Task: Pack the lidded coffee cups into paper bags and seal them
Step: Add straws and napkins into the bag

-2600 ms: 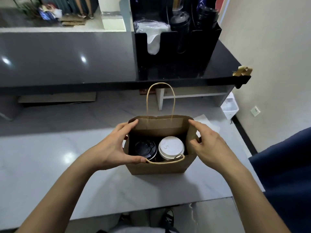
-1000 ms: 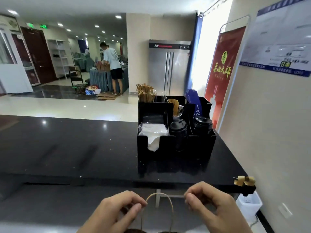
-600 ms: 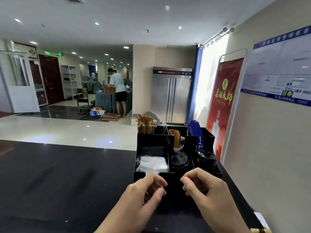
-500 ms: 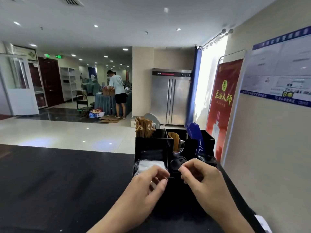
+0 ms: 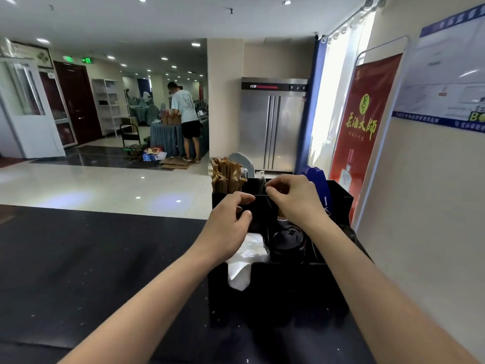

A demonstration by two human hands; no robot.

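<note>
head view, facing forward over black counter (image 5: 78,258); organizer (image 5: 275,290) close

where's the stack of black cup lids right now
In the head view, the stack of black plastic cup lids sits in the black organizer, right of the white napkins, just below the right hand.

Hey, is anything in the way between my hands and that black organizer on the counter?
Nothing visible. The left hand and right hand hover right over the organizer, at its rear compartments. The napkins and black lids sit in front compartments, below the wrists.
</note>
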